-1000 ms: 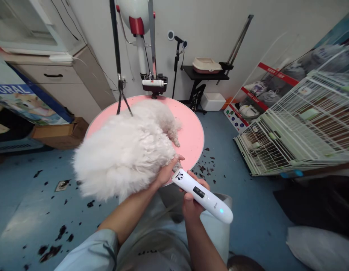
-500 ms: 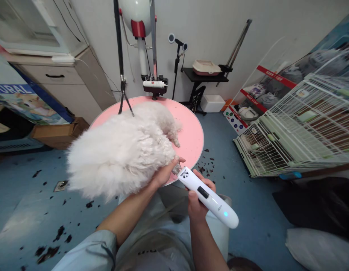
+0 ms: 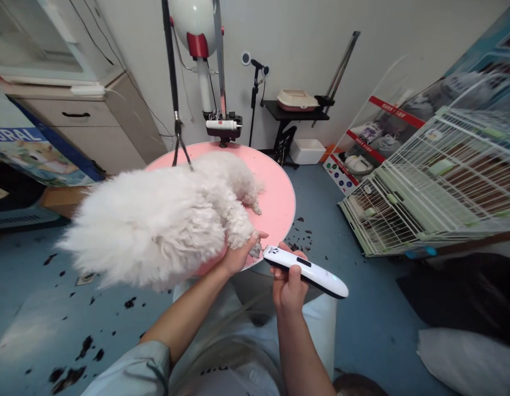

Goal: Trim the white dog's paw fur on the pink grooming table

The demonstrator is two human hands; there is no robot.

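Observation:
A fluffy white dog [image 3: 156,209] is on the round pink grooming table [image 3: 280,187], with a black strap [image 3: 172,71] running down to its body. My left hand [image 3: 239,256] is closed around the dog's front leg near the paw [image 3: 256,249]; fur hides part of the grip. In my right hand [image 3: 290,286] is a white pet hair clipper [image 3: 308,269], held by its body. The clipper's blade end is right beside the paw; whether it touches I cannot tell.
Behind the table, a holder [image 3: 224,126] carries a white tube and scissors. A wire cage [image 3: 440,181] stands at the right, a drawer cabinet [image 3: 82,126] at the left. Dark hair clumps [image 3: 69,379] lie on the blue floor. A black side stand [image 3: 294,110] bears a litter tray.
The dog's head and upper body have shifted left, baring more of its front leg. My right hand has rolled the clipper and raised its rear end, so its dark underside shows.

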